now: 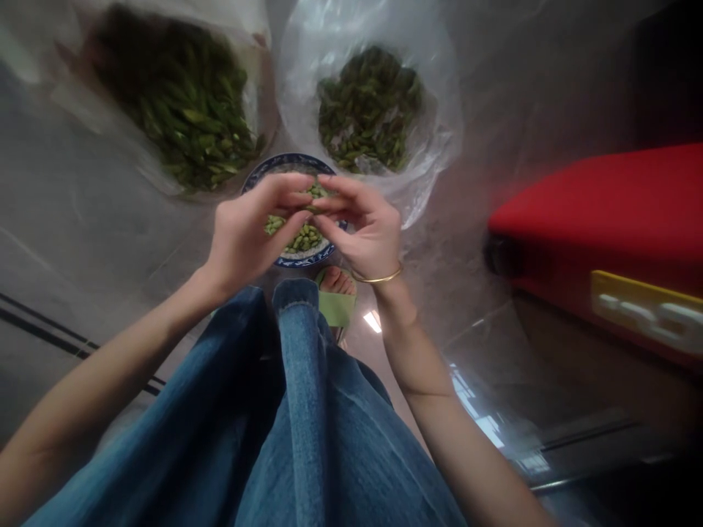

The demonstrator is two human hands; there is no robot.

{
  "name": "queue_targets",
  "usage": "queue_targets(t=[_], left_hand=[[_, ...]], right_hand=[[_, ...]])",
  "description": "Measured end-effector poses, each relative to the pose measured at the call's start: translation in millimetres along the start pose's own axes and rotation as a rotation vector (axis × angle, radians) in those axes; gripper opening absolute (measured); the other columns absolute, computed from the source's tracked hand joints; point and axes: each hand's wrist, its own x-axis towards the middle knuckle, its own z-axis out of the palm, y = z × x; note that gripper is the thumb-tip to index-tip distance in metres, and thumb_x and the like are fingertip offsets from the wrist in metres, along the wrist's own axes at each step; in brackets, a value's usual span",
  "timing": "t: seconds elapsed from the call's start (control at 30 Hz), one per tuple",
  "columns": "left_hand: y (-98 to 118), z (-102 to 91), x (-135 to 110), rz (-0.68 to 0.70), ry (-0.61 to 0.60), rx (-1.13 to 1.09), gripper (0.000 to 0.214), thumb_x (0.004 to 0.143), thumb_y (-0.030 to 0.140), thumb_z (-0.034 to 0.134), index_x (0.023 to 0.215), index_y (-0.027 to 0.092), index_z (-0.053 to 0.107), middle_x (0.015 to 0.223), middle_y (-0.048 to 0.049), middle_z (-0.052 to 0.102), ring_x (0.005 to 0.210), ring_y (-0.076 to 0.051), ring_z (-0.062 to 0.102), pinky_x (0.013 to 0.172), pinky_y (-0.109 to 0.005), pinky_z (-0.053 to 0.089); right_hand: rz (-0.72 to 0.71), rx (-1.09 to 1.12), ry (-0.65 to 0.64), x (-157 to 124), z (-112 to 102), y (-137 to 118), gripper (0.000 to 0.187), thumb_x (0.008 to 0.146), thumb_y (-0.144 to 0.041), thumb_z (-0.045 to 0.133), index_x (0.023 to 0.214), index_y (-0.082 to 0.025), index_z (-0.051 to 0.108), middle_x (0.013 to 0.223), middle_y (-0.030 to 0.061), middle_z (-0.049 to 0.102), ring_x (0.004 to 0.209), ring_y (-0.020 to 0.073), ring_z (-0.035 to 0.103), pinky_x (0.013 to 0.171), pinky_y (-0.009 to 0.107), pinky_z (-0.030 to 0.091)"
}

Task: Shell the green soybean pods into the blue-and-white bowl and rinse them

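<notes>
My left hand (pixel 244 227) and my right hand (pixel 370 227) meet fingertip to fingertip above a blue-rimmed plate (pixel 296 158). Both are pinched closed on a small green bean pod (pixel 313 209), mostly covered by the fingers. Shelled green beans (pixel 303 238) lie on the plate below, partly hidden by my hands. Beyond the plate at left, a plastic bag holds a heap of green pods (pixel 192 124). To its right, a clear plastic bag (pixel 439 139) stands open around darker green pods or husks (pixel 373 102).
At the right is a blurred red object (pixel 604 197) with a yellow label (pixel 648 307). My jean-covered knees (pixel 296 351) are close below my hands. A foot in a green slipper (pixel 337 307) rests on the grey tiled floor (pixel 450 293) near the plate.
</notes>
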Motion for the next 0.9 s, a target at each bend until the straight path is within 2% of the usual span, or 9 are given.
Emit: queue_targets(t=[0.07,0.17,0.27,0.33,0.5,0.63,0.73,0.9], left_hand=[[1,-0.4,-4,-0.006,0.069,-0.017,0.025,0.088,0.023,0.064,0.111,0.025,0.055,0.105,0.0033,0.071,0.093,-0.01,0.07,0.081,-0.022,0.062],[2,-3.0,-8,0.041,0.149,0.04,0.026,0.086,0.021,0.068,0.108,0.026,0.056,0.101,0.003,0.07,0.092,-0.011,0.07,0.082,-0.025,0.061],[2,-4.9,-7,0.171,0.119,0.208,0.022,0.086,0.02,0.066,0.105,0.027,0.059,0.096,0.0021,0.071,0.09,-0.013,0.068,0.082,-0.028,0.059],[2,-4.9,-7,0.206,0.084,0.265,0.02,0.087,0.02,0.063,0.106,0.026,0.059,0.097,0.0004,0.072,0.091,-0.014,0.068,0.082,-0.029,0.058],[3,-2.3,-10,0.155,0.068,0.251,0.022,0.091,0.02,0.057,0.112,0.025,0.057,0.107,-0.0002,0.072,0.098,-0.014,0.069,0.086,-0.025,0.056],[5,-1.6,-11,0.075,0.079,0.127,0.025,0.089,0.021,0.06,0.114,0.024,0.057,0.106,0.0003,0.072,0.093,-0.014,0.071,0.084,-0.023,0.056],[6,-2.8,-10,0.009,0.08,0.044,0.023,0.089,0.024,0.062,0.112,0.026,0.058,0.102,0.0028,0.072,0.088,-0.013,0.072,0.079,-0.023,0.056],[6,-2.7,-10,-0.042,0.09,0.044,0.021,0.088,0.026,0.063,0.109,0.027,0.06,0.092,0.004,0.073,0.082,-0.013,0.073,0.074,-0.024,0.058]], right_hand=[[0.066,0.095,0.038,-2,6,1,0.031,0.076,-0.029,0.074,0.105,-0.03,0.065,0.103,-0.0042,0.072,0.092,0.0115,0.068,0.084,0.025,0.055],[0.245,0.258,0.062,-2,13,8,0.029,0.073,-0.045,0.073,0.096,-0.027,0.067,0.092,-0.0027,0.073,0.084,0.014,0.07,0.076,0.028,0.058],[0.4,0.395,0.033,-4,22,14,0.033,0.074,-0.054,0.069,0.088,-0.025,0.068,0.081,-0.0011,0.073,0.078,0.0157,0.071,0.072,0.03,0.059],[0.446,0.474,0.069,-5,27,16,0.031,0.072,-0.053,0.071,0.084,-0.025,0.068,0.077,-0.0015,0.073,0.075,0.015,0.071,0.073,0.029,0.059],[0.494,0.5,0.14,-6,30,14,0.028,0.077,-0.051,0.068,0.078,-0.023,0.066,0.071,-0.0027,0.073,0.067,0.0117,0.07,0.069,0.024,0.059],[0.475,0.521,0.166,-5,30,13,0.025,0.078,-0.046,0.068,0.075,-0.022,0.067,0.064,-0.0042,0.071,0.059,0.0086,0.068,0.059,0.018,0.057],[0.443,0.505,0.17,-5,31,15,0.024,0.074,-0.045,0.072,0.075,-0.021,0.067,0.065,-0.002,0.071,0.068,0.0124,0.071,0.06,0.021,0.058],[0.44,0.502,0.193,-7,34,16,0.024,0.071,-0.043,0.075,0.076,-0.02,0.068,0.067,-0.0001,0.071,0.078,0.0163,0.072,0.067,0.026,0.06]])
